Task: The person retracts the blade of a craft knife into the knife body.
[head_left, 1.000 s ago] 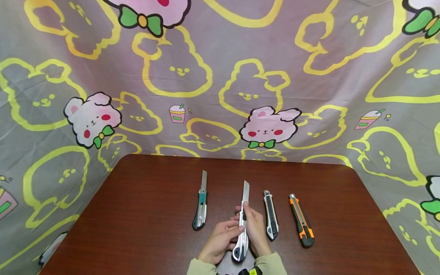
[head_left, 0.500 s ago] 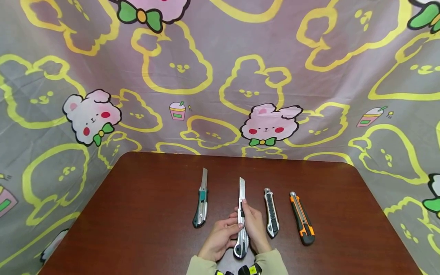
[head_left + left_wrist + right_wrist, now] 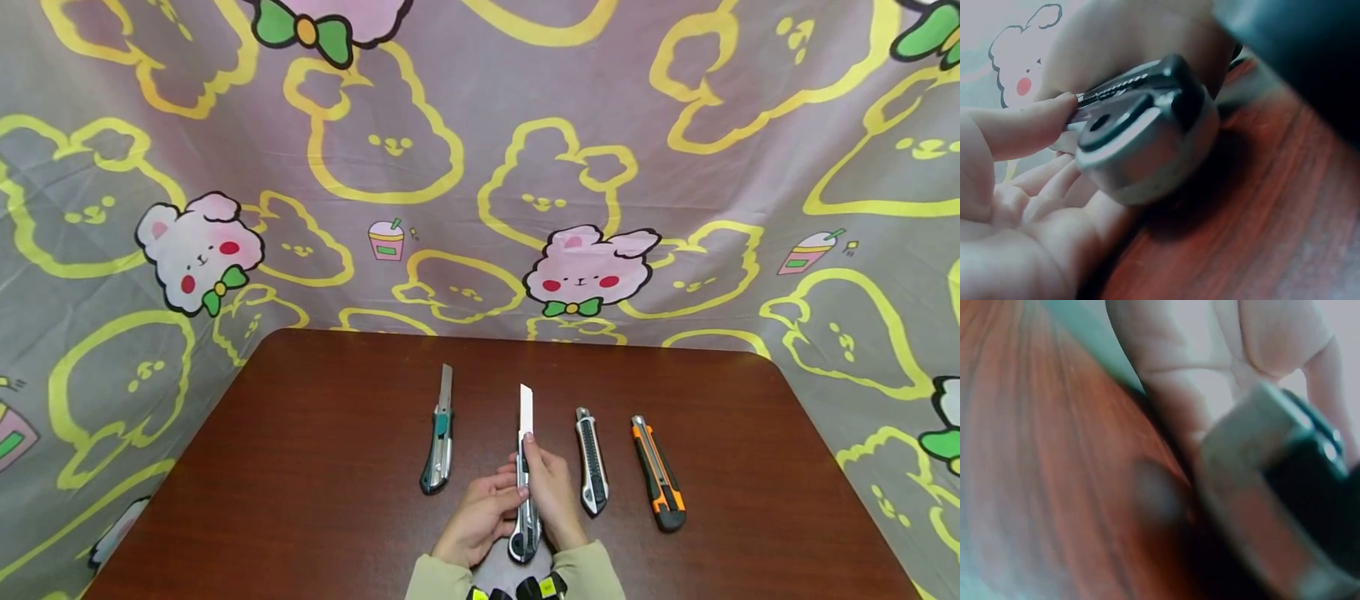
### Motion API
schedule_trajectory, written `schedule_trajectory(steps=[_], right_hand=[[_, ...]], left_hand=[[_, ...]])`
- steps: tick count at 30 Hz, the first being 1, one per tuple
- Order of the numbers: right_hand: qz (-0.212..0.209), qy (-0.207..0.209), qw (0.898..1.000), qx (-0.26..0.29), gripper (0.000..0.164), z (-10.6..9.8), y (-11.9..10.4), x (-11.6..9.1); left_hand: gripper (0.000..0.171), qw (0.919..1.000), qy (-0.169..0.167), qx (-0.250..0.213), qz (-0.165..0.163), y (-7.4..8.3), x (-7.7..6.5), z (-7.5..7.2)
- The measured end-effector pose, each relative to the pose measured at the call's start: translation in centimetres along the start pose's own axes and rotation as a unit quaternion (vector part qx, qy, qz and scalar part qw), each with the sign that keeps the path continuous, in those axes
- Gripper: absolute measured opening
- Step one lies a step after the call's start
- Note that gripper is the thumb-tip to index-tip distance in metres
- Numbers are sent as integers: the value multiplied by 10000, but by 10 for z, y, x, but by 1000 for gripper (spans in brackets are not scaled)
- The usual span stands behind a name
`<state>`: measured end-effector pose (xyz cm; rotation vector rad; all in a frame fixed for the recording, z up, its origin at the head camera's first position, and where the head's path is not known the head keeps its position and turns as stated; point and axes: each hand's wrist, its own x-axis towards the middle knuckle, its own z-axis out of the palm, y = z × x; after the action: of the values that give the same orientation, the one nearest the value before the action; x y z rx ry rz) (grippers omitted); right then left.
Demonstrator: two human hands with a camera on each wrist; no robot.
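Silver knife [image 3: 523,483] is gripped by left hand [image 3: 477,518] and right hand [image 3: 553,493], blade [image 3: 527,408] pointed to far side | held over near middle of worktop [image 3: 330,467] | teal knife [image 3: 439,450] laid at left | grey knife [image 3: 592,465] and orange knife [image 3: 659,475] laid at right

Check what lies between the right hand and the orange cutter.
A black-and-grey cutter lies on the table, between the right hand and the orange cutter, as the head view shows.
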<state>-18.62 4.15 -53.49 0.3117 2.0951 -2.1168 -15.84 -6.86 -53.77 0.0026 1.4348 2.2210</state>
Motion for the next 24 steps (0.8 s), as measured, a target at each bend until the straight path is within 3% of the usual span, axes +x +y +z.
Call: schedule_trajectory(steps=[11,20,24], right_hand=[[-283,100,9995,-38,56,0,-1,1],[-33,194,9998,15,67,1,-1,1],[-125,224,9997,-1,63,0,-1,1]], left_hand=[[37,10000,-64,3,57,0,0,1],[40,10000,-43,-4,76,-2,1,0],[40,10000,-27,-5,90,-2,1,0]])
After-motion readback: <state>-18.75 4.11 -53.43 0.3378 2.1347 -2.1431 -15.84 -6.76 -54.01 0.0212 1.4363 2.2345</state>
